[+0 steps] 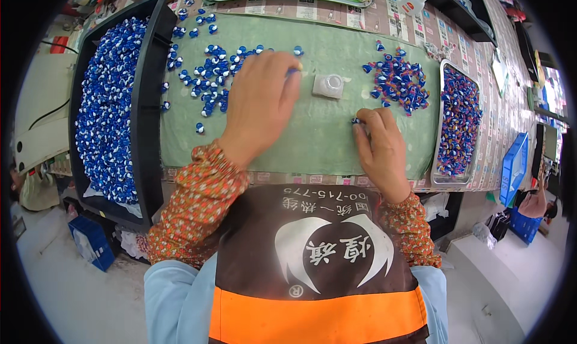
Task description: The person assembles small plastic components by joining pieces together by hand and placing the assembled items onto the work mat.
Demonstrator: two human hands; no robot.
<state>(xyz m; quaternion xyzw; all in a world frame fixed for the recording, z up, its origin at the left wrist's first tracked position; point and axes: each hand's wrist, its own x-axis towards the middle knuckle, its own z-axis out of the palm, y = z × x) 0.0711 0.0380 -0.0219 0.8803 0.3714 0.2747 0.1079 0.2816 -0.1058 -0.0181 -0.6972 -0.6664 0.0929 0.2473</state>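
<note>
My left hand (pixel 261 100) is over the green mat (pixel 312 146), its thumb and forefinger pinched on a small blue piece (pixel 292 71) that is mostly hidden. Under and beyond that hand lie loose blue-and-white pieces (pixel 210 73), and one blue piece (pixel 298 50) sits just past the fingertips. My right hand (pixel 383 149) is closed too, with a small dark blue piece (pixel 356 121) between thumb and fingertips. Between the hands stands a small pale block with a round clear top (pixel 328 85). A pile of blue pieces with reddish-orange parts (pixel 399 82) lies beyond my right hand.
At the left stands a deep black bin (pixel 147 109) full of blue-and-white pieces. A metal tray (pixel 437 121) of blue-and-red pieces is at the right. Another metal tray (pixel 258 9) lies at the far edge, near a white squeeze bottle (pixel 415 4) and a black bin (pixel 460 16).
</note>
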